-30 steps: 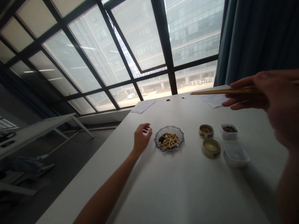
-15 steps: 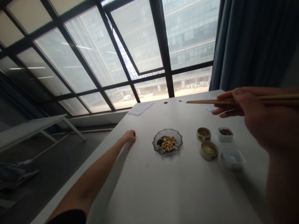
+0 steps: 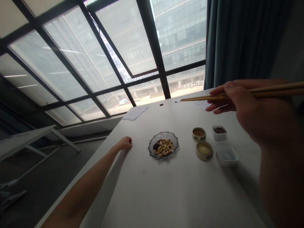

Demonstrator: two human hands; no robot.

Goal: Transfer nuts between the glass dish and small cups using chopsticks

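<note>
My right hand (image 3: 249,107) is raised at the right side, shut on a pair of wooden chopsticks (image 3: 201,98) pointing left with their tips close together and nothing between them. On the left, my left hand (image 3: 124,143) rests on the white table as a fist. Between the hands stands a scalloped glass bowl (image 3: 150,148) holding peanuts (image 3: 166,146) and small dark pieces (image 3: 156,146). Right of it are a patterned ceramic bowl (image 3: 198,139) with brownish contents and a second, empty ceramic bowl (image 3: 204,155). Beside these are a plastic tub (image 3: 219,137) with dark pieces and an empty plastic tub (image 3: 227,161).
Papers (image 3: 135,113) lie at the far left of the white table (image 3: 152,196), with another sheet (image 3: 201,104) behind my right hand. Two round holes mark the far edge. Beyond are large windows, a blue curtain (image 3: 223,47) and another table (image 3: 28,134) at left.
The view has shifted slightly, so the bowls and tubs appear farther left. My right hand still holds the chopsticks up, a little higher in view. My left fist stays on the table.
</note>
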